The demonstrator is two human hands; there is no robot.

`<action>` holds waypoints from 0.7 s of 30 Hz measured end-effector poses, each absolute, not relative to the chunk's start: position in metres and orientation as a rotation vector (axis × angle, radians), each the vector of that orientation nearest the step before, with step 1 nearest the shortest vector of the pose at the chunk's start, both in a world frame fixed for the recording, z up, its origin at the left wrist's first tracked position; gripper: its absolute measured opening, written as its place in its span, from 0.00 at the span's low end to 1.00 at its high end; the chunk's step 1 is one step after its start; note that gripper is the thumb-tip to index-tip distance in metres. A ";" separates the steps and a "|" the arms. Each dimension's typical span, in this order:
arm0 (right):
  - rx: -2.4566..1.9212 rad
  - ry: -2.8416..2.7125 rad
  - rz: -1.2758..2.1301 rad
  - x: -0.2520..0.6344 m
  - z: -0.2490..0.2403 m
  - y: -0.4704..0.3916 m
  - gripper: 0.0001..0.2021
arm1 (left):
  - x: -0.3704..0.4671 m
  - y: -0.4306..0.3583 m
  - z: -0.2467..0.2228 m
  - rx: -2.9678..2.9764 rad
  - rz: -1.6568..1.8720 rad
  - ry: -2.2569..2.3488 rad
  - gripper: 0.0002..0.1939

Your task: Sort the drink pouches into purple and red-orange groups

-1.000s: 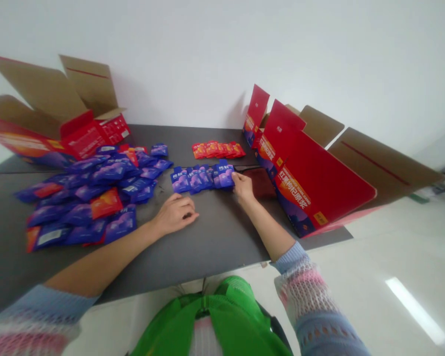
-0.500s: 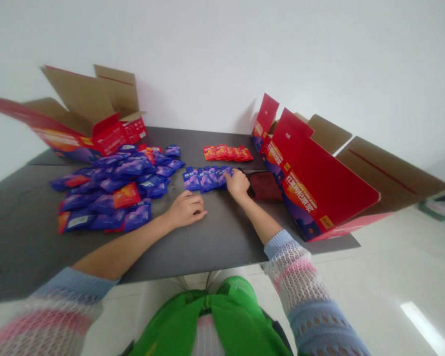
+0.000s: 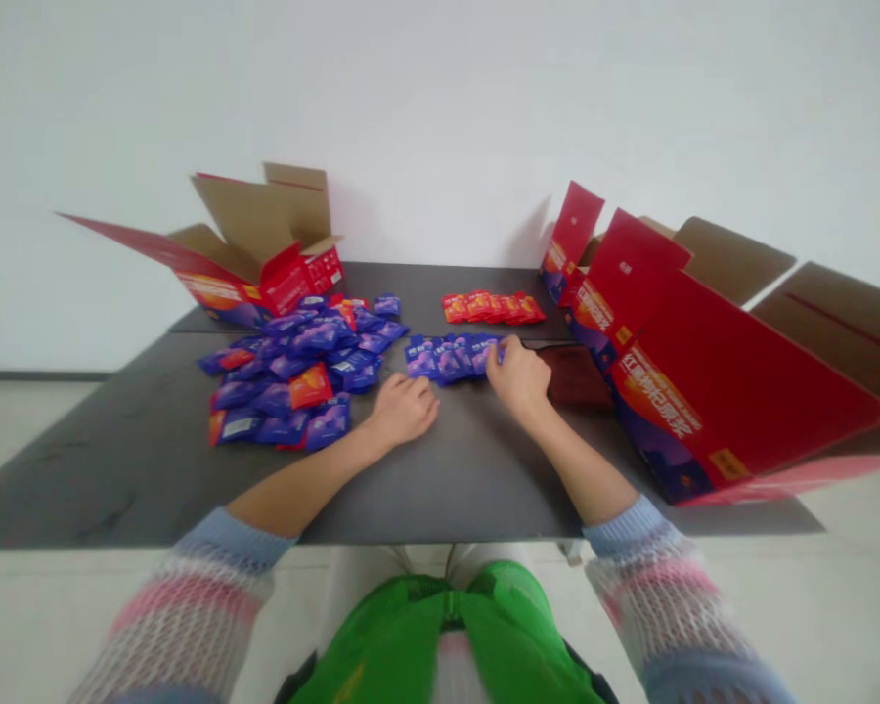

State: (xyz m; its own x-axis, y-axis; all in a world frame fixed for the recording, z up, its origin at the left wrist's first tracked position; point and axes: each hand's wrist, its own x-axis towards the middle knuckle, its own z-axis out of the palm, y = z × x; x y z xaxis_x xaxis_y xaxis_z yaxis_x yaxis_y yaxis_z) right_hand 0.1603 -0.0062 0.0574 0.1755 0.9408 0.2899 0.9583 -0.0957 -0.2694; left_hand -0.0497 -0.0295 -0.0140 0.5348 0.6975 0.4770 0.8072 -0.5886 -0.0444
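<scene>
A short row of overlapping purple sachets lies flat on the dark grey table. At the row's right end my right hand has its fingers bent around the edge of the last purple sachet, seemingly pinching it. My left hand rests on the table just below the row's left end, fingers curled in, with nothing visible in it. Left of that hand is a heap of purple sachets with a few red ones mixed in. Behind the row lies a line of overlapping red sachets.
An open red carton stands at the back left, flaps spread. Along the right side stand more open red cartons. A dark brown flat item lies between my right hand and these cartons. The white wall is behind the table.
The head view has turned left, so everything sits further right in the picture. My left hand's fingers are curled more. My right hand remains at the right end of the purple row.
</scene>
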 end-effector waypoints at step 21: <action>-1.557 -2.195 0.084 0.159 0.017 -0.033 0.14 | -0.181 0.015 0.019 -1.746 -0.575 -2.236 0.25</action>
